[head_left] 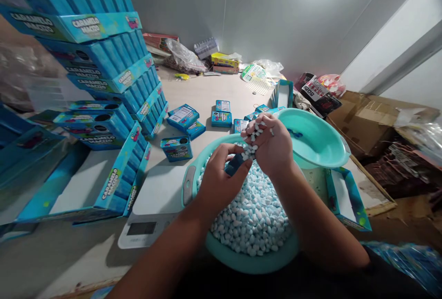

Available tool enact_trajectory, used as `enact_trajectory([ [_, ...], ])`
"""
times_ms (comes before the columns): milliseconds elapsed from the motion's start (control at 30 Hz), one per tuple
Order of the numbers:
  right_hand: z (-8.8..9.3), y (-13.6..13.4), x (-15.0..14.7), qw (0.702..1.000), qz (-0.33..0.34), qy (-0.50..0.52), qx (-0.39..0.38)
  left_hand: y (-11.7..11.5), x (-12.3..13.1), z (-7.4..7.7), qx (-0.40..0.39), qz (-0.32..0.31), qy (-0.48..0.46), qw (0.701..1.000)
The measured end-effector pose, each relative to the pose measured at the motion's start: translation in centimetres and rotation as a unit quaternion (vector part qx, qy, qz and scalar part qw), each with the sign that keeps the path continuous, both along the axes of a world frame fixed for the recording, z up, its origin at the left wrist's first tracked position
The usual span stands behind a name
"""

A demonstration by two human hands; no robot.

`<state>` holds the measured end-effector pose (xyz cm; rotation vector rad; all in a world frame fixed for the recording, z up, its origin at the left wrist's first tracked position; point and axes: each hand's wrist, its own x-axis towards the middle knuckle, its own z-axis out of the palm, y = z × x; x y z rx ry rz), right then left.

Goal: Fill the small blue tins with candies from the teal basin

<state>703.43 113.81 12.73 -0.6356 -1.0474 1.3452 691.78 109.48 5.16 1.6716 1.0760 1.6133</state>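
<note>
My left hand (219, 174) grips a small dark blue container (234, 164), mostly hidden by the fingers, with white candies heaped at its top. Close beside it, my right hand (276, 144) is cupped around several small white candies (255, 131), its palm turned up. Both hands are above a turquoise basin (250, 264) filled with white and pale blue candies (252, 216). A white kitchen scale (159, 193) stands to the left of the basin. Just behind the scale is an upright blue candy box (177, 148).
Tall stacks of blue display boxes (127, 78) rise at the left. More small blue boxes (221, 118) lie mid-table. A second turquoise basin (317, 140) sits at the right, above an open blue tray (347, 200). Cardboard boxes (380, 114) stand at the far right.
</note>
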Motion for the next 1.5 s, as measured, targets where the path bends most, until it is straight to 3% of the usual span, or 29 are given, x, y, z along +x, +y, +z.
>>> enact_trajectory([
  [133, 0.2, -0.2, 0.1, 1.000, 0.009, 0.009, -0.007, 0.1, 0.2, -0.4, 0.007, 0.018, -0.018, 1.000],
  [333, 0.1, -0.1, 0.2, 1.000, -0.012, 0.020, -0.002, 0.1, -0.1, -0.4, 0.075, 0.041, 0.051, 0.995],
  [633, 0.2, -0.2, 0.2, 1.000, 0.003, 0.006, 0.017, 0.0, -0.2, -0.1, 0.035, 0.021, 0.034, 0.999],
  [833, 0.4, -0.5, 0.5, 0.999, 0.002, -0.027, 0.034, 0.2, -0.3, -0.1, 0.086, -0.004, 0.093, 0.992],
  [967, 0.3, -0.3, 0.7, 0.998, 0.021, -0.021, 0.047, 0.3, -0.4, -0.1, 0.079, 0.012, 0.097, 0.992],
  [1133, -0.1, 0.3, 1.7, 0.994, -0.052, -0.070, 0.067, 0.3, -0.6, -0.4, 0.047, 0.026, 0.063, 0.997],
  [1233, -0.6, 0.7, 2.8, 0.964, -0.096, -0.205, 0.137, 0.4, -0.6, -0.5, 0.043, 0.049, 0.046, 0.997],
  [1367, -1.2, 1.0, 3.8, 0.872, -0.116, -0.411, 0.241, 0.5, -0.4, -0.4, 0.055, 0.051, 0.048, 0.996],
  [1500, -1.4, 1.2, 4.1, 0.805, -0.079, -0.495, 0.318, 0.5, -0.5, -0.2, 0.036, 0.066, 0.061, 0.995],
])
